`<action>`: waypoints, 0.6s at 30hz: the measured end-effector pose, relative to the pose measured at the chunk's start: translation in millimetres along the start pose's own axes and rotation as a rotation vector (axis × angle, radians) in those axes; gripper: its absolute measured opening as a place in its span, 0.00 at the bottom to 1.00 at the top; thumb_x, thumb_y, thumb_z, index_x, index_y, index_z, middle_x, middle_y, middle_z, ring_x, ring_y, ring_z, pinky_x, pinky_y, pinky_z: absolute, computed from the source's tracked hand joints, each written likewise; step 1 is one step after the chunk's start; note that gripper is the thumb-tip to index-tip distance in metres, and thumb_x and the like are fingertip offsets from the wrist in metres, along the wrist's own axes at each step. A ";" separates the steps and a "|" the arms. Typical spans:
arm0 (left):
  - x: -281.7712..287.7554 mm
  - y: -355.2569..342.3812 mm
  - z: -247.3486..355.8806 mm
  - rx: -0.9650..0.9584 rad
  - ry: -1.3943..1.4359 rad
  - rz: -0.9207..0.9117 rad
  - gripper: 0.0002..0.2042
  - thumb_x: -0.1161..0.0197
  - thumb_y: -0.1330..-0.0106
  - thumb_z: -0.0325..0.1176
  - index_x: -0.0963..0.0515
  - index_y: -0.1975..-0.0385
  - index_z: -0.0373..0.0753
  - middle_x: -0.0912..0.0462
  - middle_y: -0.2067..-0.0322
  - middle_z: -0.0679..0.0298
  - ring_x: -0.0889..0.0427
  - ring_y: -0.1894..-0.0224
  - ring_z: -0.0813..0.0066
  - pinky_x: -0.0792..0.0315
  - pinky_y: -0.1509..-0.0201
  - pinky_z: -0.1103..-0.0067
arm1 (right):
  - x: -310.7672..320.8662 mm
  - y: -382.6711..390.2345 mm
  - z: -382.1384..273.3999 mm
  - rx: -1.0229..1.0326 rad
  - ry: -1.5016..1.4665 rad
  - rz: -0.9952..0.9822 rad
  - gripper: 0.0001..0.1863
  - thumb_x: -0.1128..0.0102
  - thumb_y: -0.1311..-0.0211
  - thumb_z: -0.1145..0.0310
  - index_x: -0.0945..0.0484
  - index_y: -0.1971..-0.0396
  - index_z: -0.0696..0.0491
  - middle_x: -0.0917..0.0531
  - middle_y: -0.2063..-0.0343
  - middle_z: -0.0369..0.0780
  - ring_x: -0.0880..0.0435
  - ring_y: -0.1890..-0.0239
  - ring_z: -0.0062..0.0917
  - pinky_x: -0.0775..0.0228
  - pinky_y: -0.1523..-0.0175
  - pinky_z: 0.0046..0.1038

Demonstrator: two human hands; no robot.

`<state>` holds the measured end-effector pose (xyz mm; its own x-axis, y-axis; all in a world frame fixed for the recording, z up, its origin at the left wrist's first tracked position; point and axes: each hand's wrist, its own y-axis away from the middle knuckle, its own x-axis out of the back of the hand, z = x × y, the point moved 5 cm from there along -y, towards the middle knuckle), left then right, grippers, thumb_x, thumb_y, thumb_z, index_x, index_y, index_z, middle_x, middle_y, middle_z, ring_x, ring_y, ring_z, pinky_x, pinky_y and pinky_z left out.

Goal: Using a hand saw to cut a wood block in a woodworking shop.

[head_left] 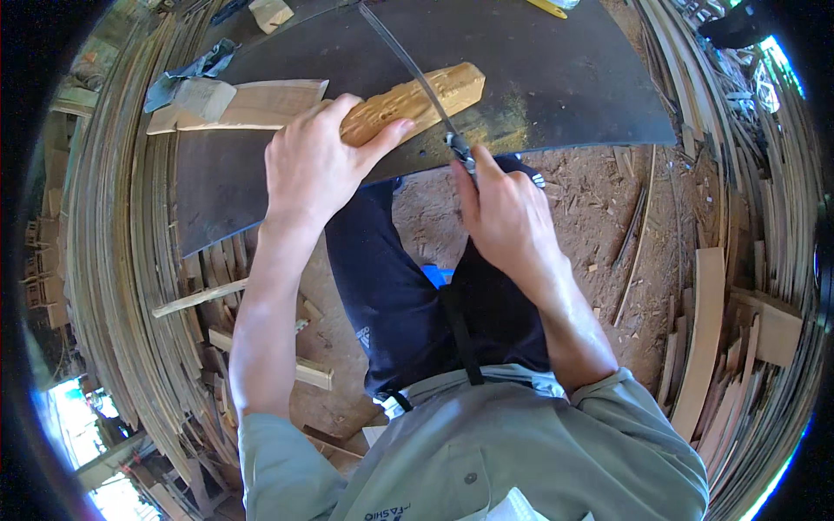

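A yellowish wood block (465,85) with a rough, pitted side lies slanted on the dark tabletop. My left hand (320,161) is closed on its left end, thumb along the near side. A narrow-bladed hand saw (395,49) crosses over the block near its right end, the blade pointing away and to the left. Its handle is gripped by my right hand (514,208), just off the table's near edge, and my fingers hide most of it. Whether the blade has cut into the wood I cannot tell. Sawdust (504,135) is scattered beside the block.
The dark table (591,87) has a curved-looking near edge. On its left lie a flat board (269,102), a pale block (205,98) and crumpled blue-grey material (195,69). Something yellow (549,7) sits at the far edge. Stacked wood strips (130,217) line both sides; wood scraps litter the dirt floor.
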<state>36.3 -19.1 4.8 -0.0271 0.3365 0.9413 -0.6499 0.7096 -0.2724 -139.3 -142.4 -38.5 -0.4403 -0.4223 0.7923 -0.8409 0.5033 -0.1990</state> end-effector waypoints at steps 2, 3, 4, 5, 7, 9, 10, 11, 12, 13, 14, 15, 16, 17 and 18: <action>-2.8 1.2 -5.1 0.015 0.006 -0.024 0.37 0.35 0.36 0.73 0.12 0.53 0.38 0.09 0.67 0.51 0.07 0.61 0.51 0.14 0.57 0.60 | -3.5 15.2 5.0 -0.010 -0.025 0.001 0.15 0.47 0.19 0.58 0.26 0.60 0.57 0.19 0.83 0.56 0.16 0.78 0.57 0.23 0.72 0.55; -0.9 -1.9 -5.8 0.015 0.011 -0.020 0.37 0.35 0.36 0.73 0.12 0.53 0.38 0.09 0.67 0.51 0.07 0.61 0.51 0.14 0.57 0.60 | -7.3 27.7 9.1 -0.028 -0.013 -0.011 0.15 0.46 0.19 0.58 0.27 0.60 0.57 0.19 0.83 0.56 0.16 0.78 0.57 0.23 0.72 0.56; 0.6 -1.1 -3.5 0.020 0.017 -0.050 0.38 0.36 0.36 0.75 0.12 0.52 0.38 0.08 0.67 0.51 0.07 0.61 0.51 0.14 0.57 0.59 | -9.7 46.5 16.4 -0.051 0.001 -0.032 0.15 0.46 0.19 0.58 0.27 0.61 0.56 0.19 0.83 0.56 0.16 0.77 0.56 0.24 0.72 0.56; 1.8 -1.1 -5.1 0.026 0.016 -0.072 0.40 0.37 0.36 0.76 0.12 0.52 0.38 0.08 0.67 0.51 0.07 0.61 0.51 0.13 0.57 0.59 | -12.9 62.4 23.3 -0.026 -0.019 -0.024 0.14 0.43 0.21 0.60 0.25 0.58 0.58 0.19 0.83 0.57 0.16 0.79 0.55 0.25 0.73 0.55; 0.5 -0.4 -5.6 0.016 -0.002 -0.046 0.40 0.38 0.36 0.77 0.12 0.52 0.38 0.08 0.67 0.51 0.06 0.61 0.51 0.13 0.57 0.59 | -6.4 103.6 32.1 -0.100 -0.023 -0.030 0.14 0.41 0.22 0.61 0.24 0.57 0.59 0.19 0.83 0.57 0.16 0.79 0.55 0.25 0.73 0.53; -0.4 -3.9 -3.6 0.000 -0.029 -0.038 0.41 0.39 0.36 0.77 0.13 0.51 0.38 0.08 0.67 0.50 0.06 0.61 0.52 0.13 0.57 0.59 | -0.1 138.6 54.6 -0.176 -0.049 0.015 0.14 0.38 0.23 0.64 0.22 0.54 0.62 0.20 0.84 0.56 0.16 0.80 0.54 0.25 0.74 0.51; -0.4 -2.9 -2.5 -0.005 -0.020 -0.038 0.41 0.39 0.36 0.77 0.13 0.51 0.38 0.08 0.67 0.50 0.06 0.61 0.52 0.13 0.57 0.59 | 6.4 143.0 53.9 -0.180 -0.069 0.065 0.15 0.37 0.24 0.65 0.22 0.53 0.64 0.20 0.84 0.56 0.16 0.80 0.53 0.25 0.75 0.49; 0.0 -1.8 -0.7 -0.017 -0.019 -0.036 0.41 0.39 0.35 0.77 0.13 0.51 0.39 0.08 0.67 0.50 0.06 0.61 0.51 0.13 0.57 0.59 | 15.8 145.1 53.8 -0.193 -0.057 0.070 0.15 0.38 0.24 0.66 0.22 0.54 0.65 0.19 0.83 0.55 0.16 0.80 0.53 0.25 0.75 0.48; 0.9 -0.7 1.0 -0.030 -0.018 -0.033 0.40 0.40 0.35 0.77 0.13 0.50 0.39 0.08 0.67 0.50 0.06 0.61 0.51 0.13 0.58 0.60 | 20.2 134.5 55.1 -0.160 -0.133 0.077 0.13 0.38 0.24 0.67 0.22 0.54 0.64 0.19 0.83 0.54 0.16 0.79 0.53 0.26 0.75 0.48; -1.8 1.7 0.0 -0.052 -0.022 0.015 0.30 0.37 0.32 0.71 0.14 0.57 0.46 0.09 0.69 0.53 0.09 0.62 0.47 0.17 0.60 0.58 | 26.0 119.8 46.4 -0.149 -0.115 0.056 0.13 0.38 0.24 0.67 0.22 0.55 0.64 0.19 0.83 0.54 0.16 0.79 0.53 0.26 0.75 0.48; -1.8 2.6 0.2 -0.067 -0.018 0.022 0.30 0.37 0.32 0.71 0.14 0.57 0.46 0.09 0.69 0.53 0.09 0.62 0.47 0.17 0.60 0.58 | 27.1 100.6 36.2 -0.129 -0.103 0.034 0.13 0.38 0.24 0.66 0.22 0.55 0.63 0.19 0.83 0.54 0.16 0.79 0.53 0.26 0.75 0.49; -1.6 3.0 -0.5 -0.050 -0.013 -0.005 0.30 0.37 0.32 0.71 0.14 0.57 0.47 0.10 0.69 0.53 0.09 0.62 0.47 0.17 0.60 0.58 | 21.9 82.7 33.4 -0.079 -0.123 0.050 0.14 0.38 0.24 0.65 0.23 0.55 0.63 0.20 0.83 0.54 0.16 0.79 0.53 0.26 0.75 0.49; -1.7 2.7 -1.3 -0.030 -0.007 -0.033 0.29 0.36 0.32 0.71 0.14 0.57 0.47 0.10 0.69 0.53 0.09 0.62 0.47 0.17 0.60 0.58 | 16.9 64.3 30.1 -0.028 -0.141 0.063 0.14 0.38 0.23 0.64 0.23 0.55 0.63 0.20 0.84 0.53 0.16 0.79 0.53 0.26 0.75 0.49; -1.2 2.1 0.2 -0.027 0.010 -0.034 0.29 0.36 0.32 0.70 0.14 0.57 0.47 0.10 0.69 0.53 0.09 0.62 0.47 0.17 0.60 0.58 | 13.3 46.3 23.2 0.021 -0.101 0.065 0.17 0.38 0.23 0.62 0.23 0.53 0.63 0.20 0.85 0.54 0.16 0.80 0.53 0.25 0.75 0.49; -0.1 2.7 -0.6 -0.023 0.011 -0.023 0.29 0.36 0.32 0.70 0.14 0.57 0.47 0.10 0.69 0.53 0.09 0.62 0.47 0.17 0.60 0.58 | 10.3 30.2 14.6 0.084 -0.081 0.118 0.17 0.39 0.22 0.60 0.24 0.56 0.62 0.21 0.86 0.54 0.17 0.80 0.54 0.25 0.75 0.51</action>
<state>35.0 -16.9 3.9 -0.0041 0.3262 0.9453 -0.6324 0.7314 -0.2551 -173.8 -142.5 -44.8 -0.5588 -0.4254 0.7119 -0.8036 0.4897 -0.3382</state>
